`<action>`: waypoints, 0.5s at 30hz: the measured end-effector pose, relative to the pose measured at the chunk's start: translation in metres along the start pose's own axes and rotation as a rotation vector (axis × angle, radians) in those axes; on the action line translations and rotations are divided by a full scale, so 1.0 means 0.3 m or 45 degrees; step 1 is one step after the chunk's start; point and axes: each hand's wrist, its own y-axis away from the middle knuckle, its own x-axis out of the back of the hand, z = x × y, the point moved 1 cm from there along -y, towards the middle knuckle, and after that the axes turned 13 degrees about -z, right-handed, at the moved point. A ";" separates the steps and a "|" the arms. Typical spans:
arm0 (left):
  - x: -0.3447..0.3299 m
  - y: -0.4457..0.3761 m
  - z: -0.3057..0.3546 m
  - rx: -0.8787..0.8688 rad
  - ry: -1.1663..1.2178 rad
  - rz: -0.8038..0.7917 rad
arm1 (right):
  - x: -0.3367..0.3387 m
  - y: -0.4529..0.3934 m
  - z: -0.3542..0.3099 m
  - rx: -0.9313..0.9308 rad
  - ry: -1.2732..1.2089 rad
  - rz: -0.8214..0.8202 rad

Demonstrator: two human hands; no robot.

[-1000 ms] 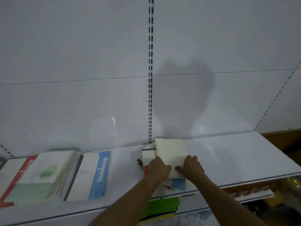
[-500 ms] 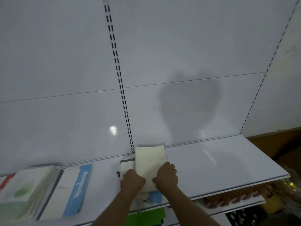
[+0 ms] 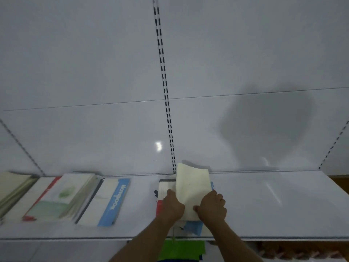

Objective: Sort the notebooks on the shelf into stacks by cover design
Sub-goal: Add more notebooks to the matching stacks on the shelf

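In the lower centre of the frame, the left hand (image 3: pixel 172 206) and the right hand (image 3: pixel 212 207) are both gripping a cream notebook (image 3: pixel 192 188) by its near end, fingers curled around its two side edges; the notebook is sitting between the hands, its far end tilting up toward the back panel; beneath it a mixed pile of notebooks (image 3: pixel 164 188) is lying on the white shelf (image 3: pixel 264 205), touching the hands; toward the lower left a blue-spined notebook (image 3: pixel 113 201) is lying flat, just beside a green-cover stack (image 3: pixel 62 197); a cream stack (image 3: pixel 11 186) is sitting at the left edge.
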 end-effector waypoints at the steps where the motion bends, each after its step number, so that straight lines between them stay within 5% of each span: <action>1: 0.001 0.013 0.005 0.002 0.042 -0.011 | -0.004 0.004 0.007 0.013 -0.001 0.005; 9: 0.058 0.144 -0.008 -0.138 0.689 -0.047 | 0.080 0.048 -0.010 0.092 -0.654 -0.005; 15: 0.290 0.346 -0.240 -0.235 0.940 0.120 | -0.004 0.230 -0.349 0.396 -0.717 -0.047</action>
